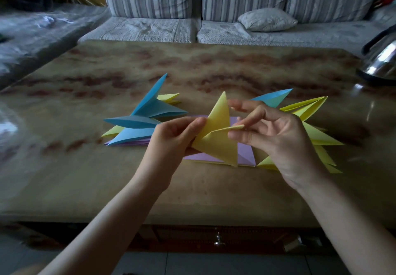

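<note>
A folded yellow paper piece (218, 141) with pointed flaps is held above the table between both hands. My left hand (173, 139) pinches its left side with thumb and fingers. My right hand (272, 133) pinches a thin flap that sticks out to the right, thumb under it and fingers curled above. Under the hands lies a stack of flat lilac paper sheets (246, 156). Folded blue pieces (147, 111) lie in a heap to the left. Folded yellow pieces (315, 133) lie to the right, partly hidden by my right hand.
The marbled brown table (192, 189) reaches to a front edge with a drawer knob (218, 239) below. A steel kettle (381, 60) stands at the far right. A striped sofa (214, 6) with a small pillow (266, 19) runs behind the table.
</note>
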`<state>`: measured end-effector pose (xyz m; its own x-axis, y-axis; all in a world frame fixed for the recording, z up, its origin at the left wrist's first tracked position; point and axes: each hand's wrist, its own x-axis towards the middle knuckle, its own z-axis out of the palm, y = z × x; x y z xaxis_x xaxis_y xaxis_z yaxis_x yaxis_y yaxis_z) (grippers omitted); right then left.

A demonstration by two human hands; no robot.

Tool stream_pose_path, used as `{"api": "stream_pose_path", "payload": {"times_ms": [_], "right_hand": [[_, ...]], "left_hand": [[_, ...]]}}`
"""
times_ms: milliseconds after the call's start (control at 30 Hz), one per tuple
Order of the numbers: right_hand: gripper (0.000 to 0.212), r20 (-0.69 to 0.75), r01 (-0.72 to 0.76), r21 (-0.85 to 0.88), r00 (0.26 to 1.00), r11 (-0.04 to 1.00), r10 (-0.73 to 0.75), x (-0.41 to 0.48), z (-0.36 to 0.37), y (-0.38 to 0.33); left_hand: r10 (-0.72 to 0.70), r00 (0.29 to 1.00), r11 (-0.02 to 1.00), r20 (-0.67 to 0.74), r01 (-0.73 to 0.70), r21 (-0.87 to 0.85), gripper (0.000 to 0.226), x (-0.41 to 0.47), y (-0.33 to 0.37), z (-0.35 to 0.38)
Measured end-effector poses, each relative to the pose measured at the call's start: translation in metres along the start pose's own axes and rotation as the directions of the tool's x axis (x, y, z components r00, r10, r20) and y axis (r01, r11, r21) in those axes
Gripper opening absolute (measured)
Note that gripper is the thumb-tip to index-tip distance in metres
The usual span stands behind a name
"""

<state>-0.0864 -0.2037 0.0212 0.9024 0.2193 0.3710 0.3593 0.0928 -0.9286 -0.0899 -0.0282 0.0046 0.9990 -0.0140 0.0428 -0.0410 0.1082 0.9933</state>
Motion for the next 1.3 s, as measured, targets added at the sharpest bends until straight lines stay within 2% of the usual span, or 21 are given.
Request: {"api": "stream_pose_path", "payload": {"times_ms": [100,133,200,267,333,367,433,467,533,600,633,700,767,833,1067,1300], "right_hand": [[0.018,0.061,0.071,-0.121,0.996,0.99,-0.064,-0.001,-0.002,0.003],[0.017,0.066,0.098,-0.171,0.994,0.98,-0.088,-0.001,-0.002,0.003],[0.013,0.104,0.141,-0.248,0.988,0.958,-0.119,-0.001,-0.002,0.003],[0.018,0.203,0.145,-0.279,0.975,0.949,-0.089,-0.003,-0.004,0.001],[0.03,0.254,0.071,-0.191,0.967,0.979,-0.021,-0.003,-0.005,-0.002],[0.032,0.214,0.007,-0.101,0.977,0.995,0.015,-0.003,-0.006,-0.003],[0.018,0.026,-0.108,0.049,0.994,0.993,0.107,0.0,-0.006,-0.002],[0.021,-0.061,-0.166,0.063,0.984,0.984,0.17,0.001,-0.005,-0.001],[0.058,-0.133,-0.303,0.071,0.941,0.95,0.31,0.002,-0.002,0.003],[0.073,-0.099,-0.398,0.1,0.908,0.912,0.407,-0.001,0.006,0.006],[0.071,-0.067,-0.429,0.115,0.897,0.896,0.438,-0.002,0.01,0.007],[0.054,-0.043,-0.463,0.155,0.88,0.873,0.474,-0.003,0.017,0.007],[0.035,-0.061,-0.464,0.17,0.876,0.87,0.479,-0.002,0.017,0.012],[0.025,-0.087,-0.439,0.216,0.881,0.872,0.464,-0.001,0.016,0.013],[0.034,-0.141,-0.345,0.153,0.92,0.926,0.366,-0.001,0.012,0.01],[0.033,-0.087,-0.417,0.257,0.889,0.872,0.45,-0.003,0.017,0.006]], "left_hand": [[0.008,1.0,0.999,-0.029,-0.009,-0.034,0.038,0.002,0.004,-0.002],[-0.001,1.0,0.999,-0.027,0.0,-0.041,0.037,0.003,0.006,-0.004],[0.032,0.999,0.998,-0.032,-0.033,-0.047,0.019,0.005,0.007,-0.009],[0.08,0.993,0.994,-0.084,-0.085,-0.064,0.021,0.006,0.005,-0.011],[0.108,0.983,0.988,-0.147,-0.123,-0.099,0.024,0.007,0.001,-0.012],[0.119,0.978,0.982,-0.171,-0.141,-0.123,0.023,0.007,0.002,-0.012],[0.13,0.971,0.969,-0.198,-0.167,-0.18,0.022,0.007,0.003,-0.01],[0.132,0.97,0.963,-0.204,-0.175,-0.208,0.021,0.006,0.004,-0.008],[0.131,0.972,0.946,-0.196,-0.181,-0.268,0.022,0.005,0.004,-0.005],[0.139,0.971,0.93,-0.193,-0.195,-0.312,0.027,0.002,0.003,0.0],[0.147,0.97,0.924,-0.193,-0.204,-0.322,0.03,0.001,0.003,0.002],[0.153,0.971,0.915,-0.182,-0.209,-0.345,0.034,-0.002,0.002,0.007],[0.139,0.975,0.907,-0.171,-0.195,-0.374,0.034,-0.004,0.001,0.011],[0.122,0.98,0.898,-0.154,-0.175,-0.404,0.033,-0.005,0.003,0.013],[0.08,0.98,0.913,-0.183,-0.146,-0.38,0.019,-0.002,0.006,0.007],[0.088,0.983,0.91,-0.16,-0.145,-0.388,0.018,-0.006,0.004,0.011]]}}
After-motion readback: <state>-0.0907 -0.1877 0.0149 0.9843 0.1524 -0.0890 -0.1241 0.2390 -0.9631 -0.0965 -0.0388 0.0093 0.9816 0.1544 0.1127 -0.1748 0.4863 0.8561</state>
